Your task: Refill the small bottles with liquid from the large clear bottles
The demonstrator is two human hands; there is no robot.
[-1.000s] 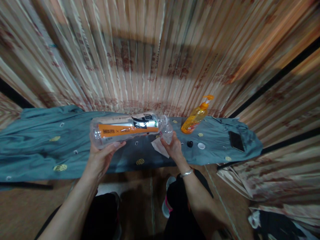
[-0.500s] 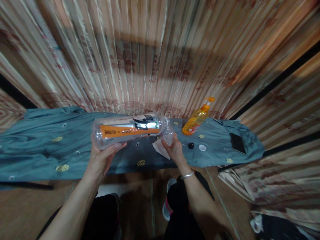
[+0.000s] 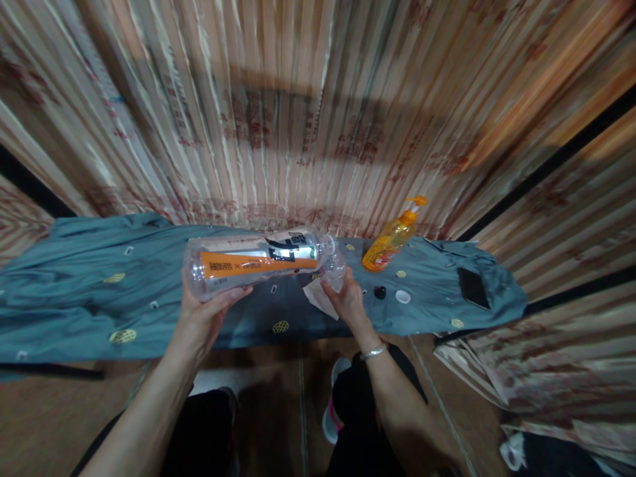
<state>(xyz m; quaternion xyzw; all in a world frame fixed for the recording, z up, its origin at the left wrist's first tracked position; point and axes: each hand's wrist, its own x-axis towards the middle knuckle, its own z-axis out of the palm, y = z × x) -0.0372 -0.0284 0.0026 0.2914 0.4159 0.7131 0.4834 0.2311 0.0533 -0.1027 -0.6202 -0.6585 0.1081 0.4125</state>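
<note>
A large clear plastic bottle (image 3: 256,257) with an orange and silver label lies nearly level in the air, its uncapped-looking mouth to the right. My left hand (image 3: 206,315) is closed around its base end from below. In my right hand (image 3: 348,298) is a small clear plastic cup-like piece (image 3: 334,268), held against the bottle's mouth; its exact kind is hard to make out. Under these, a white tissue-like sheet (image 3: 320,299) rests on the cloth. Whether liquid is inside the bottle cannot be made out.
A blue-green patterned cloth (image 3: 149,278) covers the narrow table. Right of my hands stand a yellow pump bottle (image 3: 390,242), a small black cap (image 3: 380,292), a white round lid (image 3: 402,297) and a dark phone (image 3: 473,288). A pleated curtain (image 3: 298,119) hangs behind.
Both hands keep their hold and stay almost in place. The large bottle has turned very slightly. The view has shifted a little.
</note>
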